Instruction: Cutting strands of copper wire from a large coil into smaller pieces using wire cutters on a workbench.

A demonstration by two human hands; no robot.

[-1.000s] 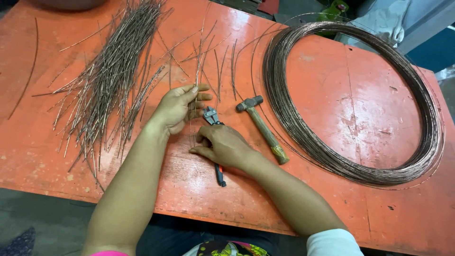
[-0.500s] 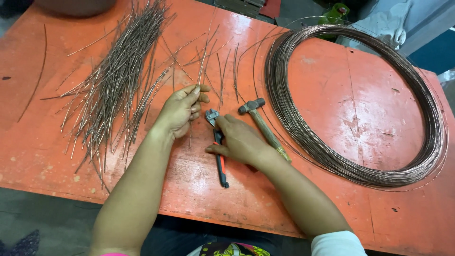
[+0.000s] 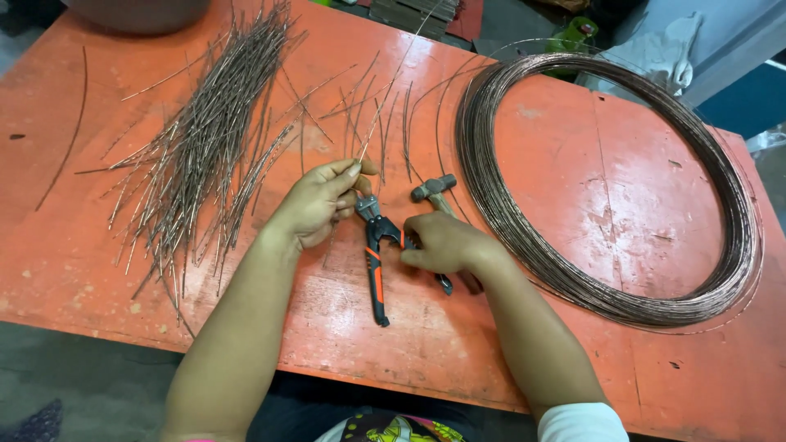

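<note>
My left hand (image 3: 318,203) pinches a thin piece of wire (image 3: 385,98) that runs up and away across the orange table (image 3: 98,270). Its lower end sits at the jaws of a pair of pliers (image 3: 376,262) with black and orange handles. My right hand (image 3: 438,243) grips one handle of the pliers, and the other handle lies spread out toward me on the table. A small hammer (image 3: 432,190) lies just beyond my right hand, its handle partly hidden under the hand.
A heap of cut wire pieces (image 3: 205,147) lies at the left. A few loose pieces (image 3: 360,106) lie past my hands. A large coil of wire (image 3: 606,180) fills the right half of the table. One curved wire (image 3: 70,131) lies at the far left.
My right hand has taken hold of the pliers, and their handles have spread apart. My left hand has lifted the wire end to the jaws. The view has shifted slightly.
</note>
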